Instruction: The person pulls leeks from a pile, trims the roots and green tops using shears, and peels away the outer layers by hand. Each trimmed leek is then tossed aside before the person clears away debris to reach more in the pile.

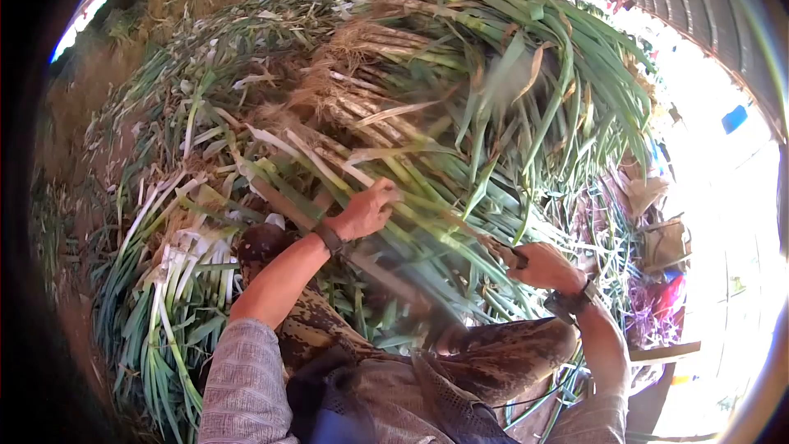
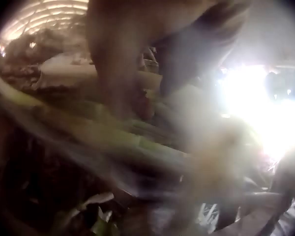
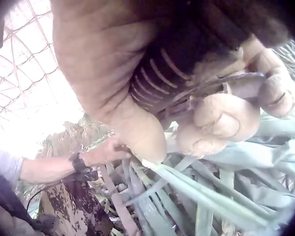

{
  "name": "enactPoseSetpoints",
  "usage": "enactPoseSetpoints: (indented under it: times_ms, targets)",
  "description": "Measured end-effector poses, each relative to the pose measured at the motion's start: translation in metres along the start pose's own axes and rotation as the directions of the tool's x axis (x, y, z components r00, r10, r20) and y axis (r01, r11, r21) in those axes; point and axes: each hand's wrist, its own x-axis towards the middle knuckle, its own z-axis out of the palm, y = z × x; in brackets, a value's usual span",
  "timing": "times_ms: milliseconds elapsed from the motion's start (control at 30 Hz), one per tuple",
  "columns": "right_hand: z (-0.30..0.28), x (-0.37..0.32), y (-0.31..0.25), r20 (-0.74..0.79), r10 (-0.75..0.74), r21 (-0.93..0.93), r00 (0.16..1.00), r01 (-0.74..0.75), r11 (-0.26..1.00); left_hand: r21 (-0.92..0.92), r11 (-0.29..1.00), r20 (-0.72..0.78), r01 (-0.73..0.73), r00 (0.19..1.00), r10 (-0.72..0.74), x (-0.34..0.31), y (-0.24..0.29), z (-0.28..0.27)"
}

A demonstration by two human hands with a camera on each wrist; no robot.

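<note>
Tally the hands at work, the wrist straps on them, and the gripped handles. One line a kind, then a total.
Hands: 2 (left hand, right hand)
Wrist straps: 2 (left strap, right strap)
Gripped handles: 1 (dark ribbed handle)
Total: 5

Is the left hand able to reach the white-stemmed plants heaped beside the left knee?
Probably yes: the white-stemmed plants look uncovered and not far from the left hand. It would just need to let go of the stalks it seems to hold and swing back past the left knee.
</note>
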Motion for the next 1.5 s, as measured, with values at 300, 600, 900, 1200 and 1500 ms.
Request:
enactPoseSetpoints:
  times_ms: [300,600,900,1200,1500]
  targets:
    - [0.032,0.073,-0.020,-0.087,-0.179,-0.071,0.980,0.173,0.982,-0.526,0.851,-0.441,-0.003,0.856,-0.270,-0.015,-0.018,0.066]
    - [0.017,0.141,-0.085,-0.018,-0.211,-0.138,0.977,0.206,0.969,-0.600,0.755,-0.463,0.263,0.656,-0.596,-0.011,0.006,0.063]
    - [0.013,0.197,-0.131,-0.008,-0.210,-0.241,0.978,0.202,0.949,-0.535,0.825,-0.508,0.181,0.711,-0.486,-0.018,-0.009,0.074]
    - [-0.008,0.175,-0.100,0.077,-0.190,-0.221,0.979,0.202,0.954,-0.922,0.342,-0.155,0.182,0.637,-0.755,-0.023,0.021,0.060]
    - [-0.008,0.077,-0.025,0.029,-0.054,-0.201,0.998,0.058,0.978,-0.996,0.011,-0.059,-0.085,0.590,-0.805,0.000,-0.016,0.036]
